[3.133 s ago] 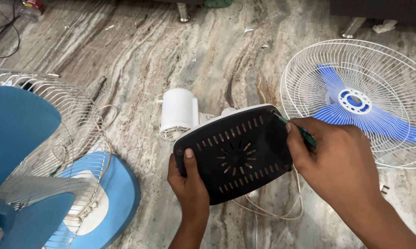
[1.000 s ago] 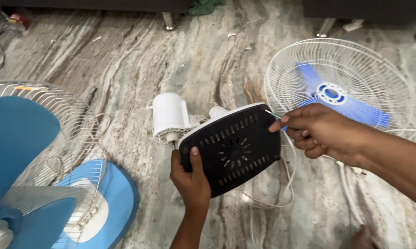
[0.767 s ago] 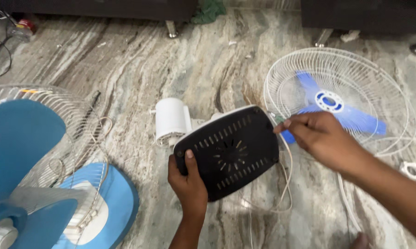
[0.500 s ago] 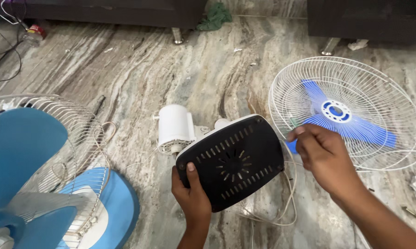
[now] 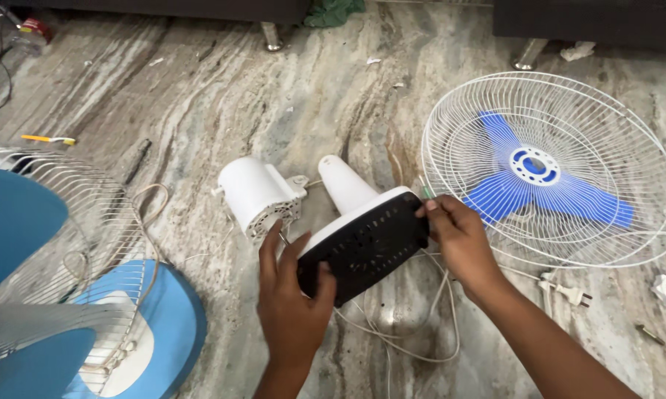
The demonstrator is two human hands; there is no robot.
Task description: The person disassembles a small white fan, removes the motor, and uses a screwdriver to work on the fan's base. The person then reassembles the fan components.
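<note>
Both hands – left hand [image 5: 292, 307], right hand [image 5: 458, 240] – clamp the fan base [image 5: 362, 244]; its top side hidden

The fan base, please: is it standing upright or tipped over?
Tipped: both hands hold the fan base on edge, its black underside facing the camera.

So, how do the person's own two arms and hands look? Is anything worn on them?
Both are bare. The left hand and the right hand have no gloves, rings or watch that can be seen. Both forearms show no sleeves up to the picture's edge. The nails are short and plain.
</note>
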